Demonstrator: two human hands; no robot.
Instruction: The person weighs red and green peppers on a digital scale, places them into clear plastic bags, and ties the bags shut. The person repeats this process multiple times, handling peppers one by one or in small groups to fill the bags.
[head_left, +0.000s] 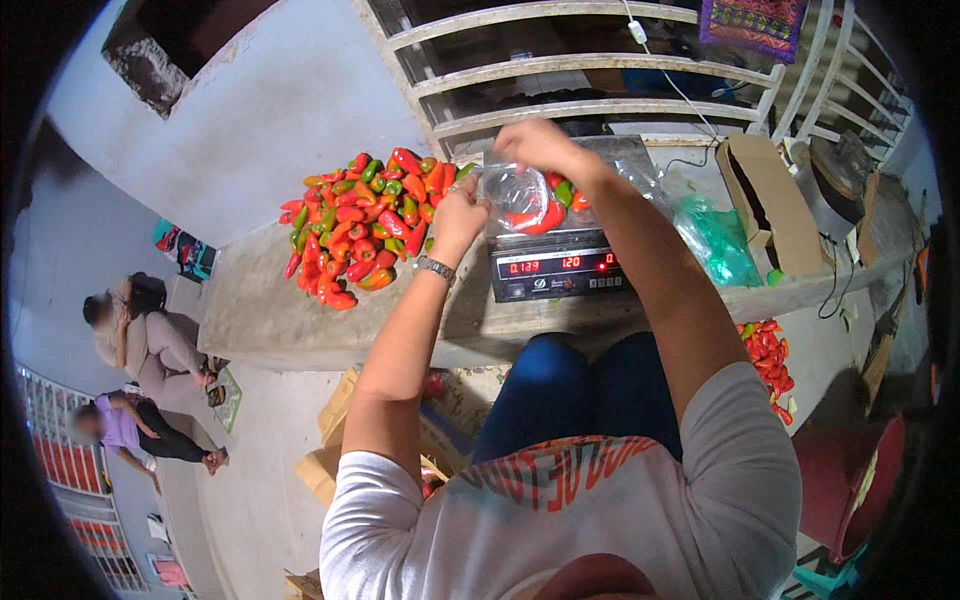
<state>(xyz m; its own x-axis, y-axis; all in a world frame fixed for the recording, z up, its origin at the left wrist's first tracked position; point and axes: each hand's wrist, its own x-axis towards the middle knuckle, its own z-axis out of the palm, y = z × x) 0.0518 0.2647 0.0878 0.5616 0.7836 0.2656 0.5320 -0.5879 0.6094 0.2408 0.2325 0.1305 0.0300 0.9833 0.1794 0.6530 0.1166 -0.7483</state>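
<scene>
My left hand (459, 217), with a wristwatch, pinches the rim of a clear plastic bag (516, 191) over the digital scale (553, 264). The bag's round mouth gapes towards me. A red pepper (546, 219) shows at its lower edge; I cannot tell whether it is inside or behind the plastic. More red and green peppers (562, 193) lie on the scale's platform, partly hidden by my right arm. Blurred by motion, my right hand (541, 146) is above the bag's far side, its fingers bent and its grip unclear. Left of my left hand is a heap of red, orange and green peppers (360, 221).
On the concrete counter (255, 300), right of the scale, are green plastic bags (716, 240), a cardboard box (776, 206) and a metal pot (829, 184). Below right are more red peppers (766, 360) and a red tub (847, 480). Two people (150, 330) sit far left.
</scene>
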